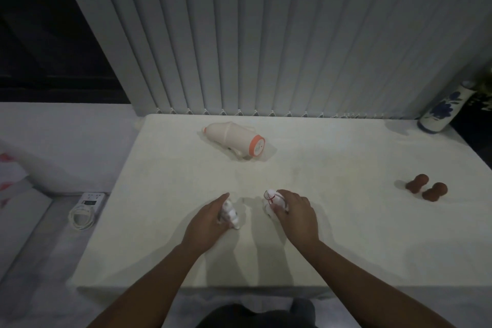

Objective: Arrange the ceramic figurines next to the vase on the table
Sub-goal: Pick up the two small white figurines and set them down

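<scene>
Two small white ceramic figurines sit near the middle front of the white table [346,221]. My left hand [210,221] is closed around the left figurine [231,214], a white piece with faint markings. My right hand [295,214] grips the right figurine [271,198], white with thin red lines. Both figurines are partly hidden by my fingers. The vase [444,109], white with blue flowers, stands upright at the table's far right corner, well away from both hands. Two brown rounded figurines [426,187] lie near the right edge, between my hands and the vase.
A peach and orange bottle-shaped object [234,141] lies on its side at the back centre. Vertical blinds [266,34] hang behind the table. A white power strip with a coiled cable [85,210] rests on the ledge to the left.
</scene>
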